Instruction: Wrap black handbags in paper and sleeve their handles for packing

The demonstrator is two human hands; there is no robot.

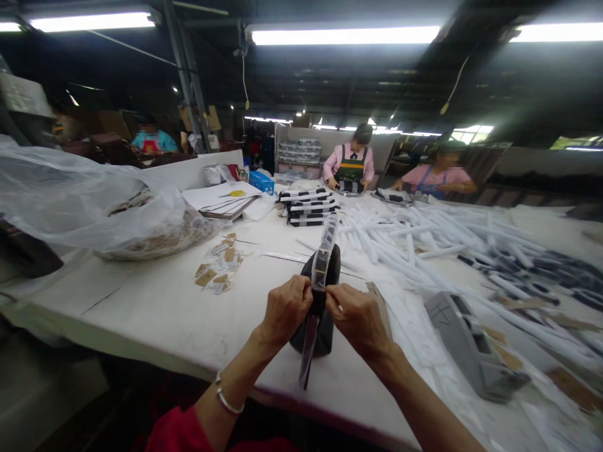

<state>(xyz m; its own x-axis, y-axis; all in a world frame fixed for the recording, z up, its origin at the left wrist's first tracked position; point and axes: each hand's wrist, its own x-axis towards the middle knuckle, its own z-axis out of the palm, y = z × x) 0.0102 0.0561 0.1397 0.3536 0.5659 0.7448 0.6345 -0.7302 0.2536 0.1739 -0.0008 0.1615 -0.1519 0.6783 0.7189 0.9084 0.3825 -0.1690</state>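
A black bag (325, 336) stands on the white table in front of me, narrow side toward me. A strap in clear plastic wrap (322, 260) rises from its top and leans away; another wrapped strip (307, 355) hangs down its near side. My left hand (288, 307) is closed at the left of the strap's base, thumb and finger pinched on it. On the right side my right hand (355, 314) pinches the same spot, its fingers curled. Both hands nearly meet at the dark part between them, and the fingertips hide what exactly they grip.
Small tags (221, 270) lie left, near a large plastic sack (155, 220). White tubes (409, 238) and a grey tape dispenser (475, 345) are right. Wrapped black bags (311, 207) are stacked ahead. A person (351, 163) works across the table, another (438, 176) farther right.
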